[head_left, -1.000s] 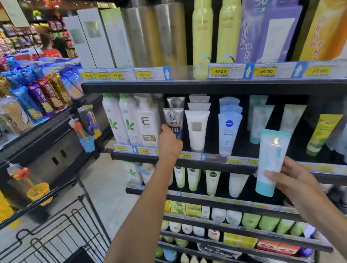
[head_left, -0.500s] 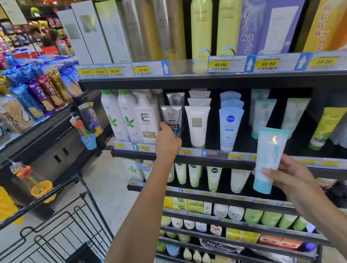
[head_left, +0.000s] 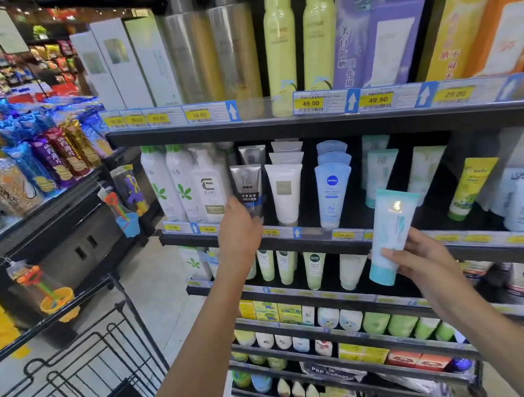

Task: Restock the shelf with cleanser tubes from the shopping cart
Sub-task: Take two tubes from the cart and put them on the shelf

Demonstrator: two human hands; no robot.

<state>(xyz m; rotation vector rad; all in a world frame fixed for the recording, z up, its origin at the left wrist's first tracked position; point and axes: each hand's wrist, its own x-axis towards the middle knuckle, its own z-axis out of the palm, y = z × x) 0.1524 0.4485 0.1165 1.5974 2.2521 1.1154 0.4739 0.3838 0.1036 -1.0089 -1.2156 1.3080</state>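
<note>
**Here, two tubes at the shelf lip**

Here everything is placed from the second shelf [head_left: 349, 243], the black one whose front lip carries yellow price tags. The left hand [head_left: 240, 231] reaches up to that lip and is curled around the foot of a silver men's cleanser tube [head_left: 247, 185], which stands cap-down at the front of its row, just left of a white tube [head_left: 285, 192] and just right of a white Vitamin E bottle [head_left: 210, 192]. Its neighbours stand close on both sides, leaving little side room. Right of the white tube stands a blue Nivea tube [head_left: 333, 190].

The right hand [head_left: 422, 256] grasps a pale teal-capped cleanser tube [head_left: 390, 236] by its lower half, thumb across the front, cap pointing down. This tube hangs in front of the shelf lip, outside the shelf, tilted slightly to the right. Behind it, above the lip, a dark gap opens between two rows of pale green-white tubes [head_left: 380, 169], and a yellow-green tube [head_left: 472, 186] leans further right.

Below and left of the shelf, the black wire shopping cart [head_left: 78, 372] stands well apart from both hands.
</note>
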